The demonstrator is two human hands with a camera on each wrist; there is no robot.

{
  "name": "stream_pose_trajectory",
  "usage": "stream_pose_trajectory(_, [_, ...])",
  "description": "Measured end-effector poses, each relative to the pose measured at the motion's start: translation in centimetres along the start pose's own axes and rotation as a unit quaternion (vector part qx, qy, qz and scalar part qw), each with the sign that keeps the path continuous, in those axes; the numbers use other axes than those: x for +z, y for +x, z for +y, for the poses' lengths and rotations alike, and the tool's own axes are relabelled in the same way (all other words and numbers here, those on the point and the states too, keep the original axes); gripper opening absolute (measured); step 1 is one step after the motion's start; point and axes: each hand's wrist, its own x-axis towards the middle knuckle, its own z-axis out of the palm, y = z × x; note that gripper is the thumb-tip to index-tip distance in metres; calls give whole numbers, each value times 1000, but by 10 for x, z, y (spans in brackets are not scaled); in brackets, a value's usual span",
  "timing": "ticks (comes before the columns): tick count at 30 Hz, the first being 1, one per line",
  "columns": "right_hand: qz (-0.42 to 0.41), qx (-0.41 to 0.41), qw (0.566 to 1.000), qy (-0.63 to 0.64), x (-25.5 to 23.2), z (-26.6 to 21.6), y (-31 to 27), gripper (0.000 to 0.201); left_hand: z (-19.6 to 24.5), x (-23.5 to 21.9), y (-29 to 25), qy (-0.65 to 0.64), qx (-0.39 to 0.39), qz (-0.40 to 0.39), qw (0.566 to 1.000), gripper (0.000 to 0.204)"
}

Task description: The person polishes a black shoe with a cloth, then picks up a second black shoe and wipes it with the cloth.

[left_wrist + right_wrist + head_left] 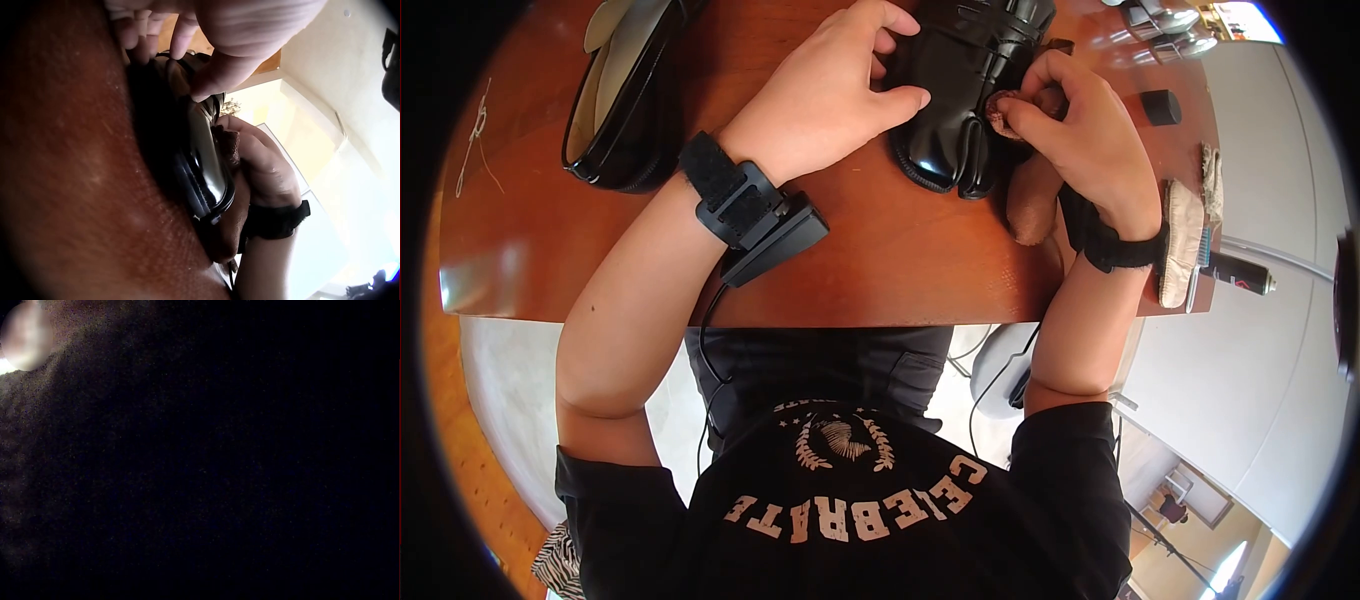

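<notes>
A glossy black shoe (948, 110) with a split toe lies on the brown table, its toe towards the person. Beside its left side is my left hand (840, 95), the thumb tip right at the shoe's edge and the other fingers loosely bent. In the left wrist view, the thumb and fingertips of that left hand (240, 44) overlap the shoe's upper (209, 156). My right hand (1090, 135) pinches a brown cloth (1003, 112) against the shoe's right side. A smooth brown piece (1032, 205) hangs below that hand. The right wrist view is almost wholly dark.
A second black shoe (625, 150) with a beige lining stands at the left, near a thin string (478, 130). Along the right edge lie a beige cloth piece (1181, 240), a black spray can (1240, 272) and a black cap (1162, 107). Shiny objects (1165, 45) stand at the far right.
</notes>
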Motion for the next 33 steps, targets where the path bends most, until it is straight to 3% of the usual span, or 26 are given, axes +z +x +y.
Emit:
stream_pose_trajectory(19, [47,-21,998,19,4,10,6,31,0,0,0,1,0,-1,1000,52])
stream_pose_trajectory(28, [-1,-9,1000,13,0,9,4,36,-1,1,0,1,12,0,1000,52])
stream_pose_trajectory(33, [13,2,1000,4,3,7,4,36,-2,0,0,-2,6,-2,1000,52])
